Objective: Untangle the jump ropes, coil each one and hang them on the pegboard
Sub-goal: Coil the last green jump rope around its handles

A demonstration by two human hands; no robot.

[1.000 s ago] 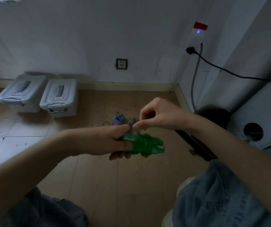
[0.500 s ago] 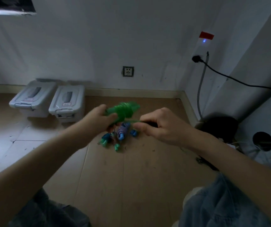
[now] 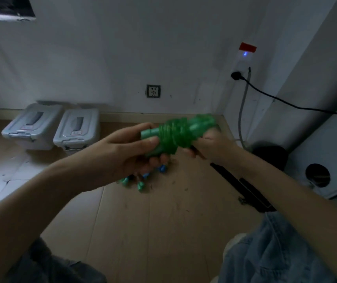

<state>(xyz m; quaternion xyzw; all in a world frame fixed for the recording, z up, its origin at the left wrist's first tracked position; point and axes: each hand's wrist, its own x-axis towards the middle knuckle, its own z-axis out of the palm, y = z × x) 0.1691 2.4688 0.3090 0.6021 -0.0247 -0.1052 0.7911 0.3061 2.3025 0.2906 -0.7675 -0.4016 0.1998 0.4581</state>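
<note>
A green jump rope [image 3: 176, 134], wound into a tight bundle round its handles, is held at chest height between both hands. My left hand [image 3: 130, 152] grips its left end, thumb on top and fingers curled beneath. My right hand [image 3: 210, 145] holds the right end from below and behind. On the floor under my hands lie more jump ropes [image 3: 141, 180] with blue and green handles, mostly hidden by my left hand.
Two grey lidded storage boxes [image 3: 56, 130] stand by the far wall at left. A black cable [image 3: 275, 97] runs from a wall plug along the right wall. A dark strip [image 3: 243, 186] lies on the floor at right. My knees fill the lower corners.
Both hands have lifted the green bundle and shifted it right. My right hand moved from pinching the rope's loose end to holding the bundle's right end.
</note>
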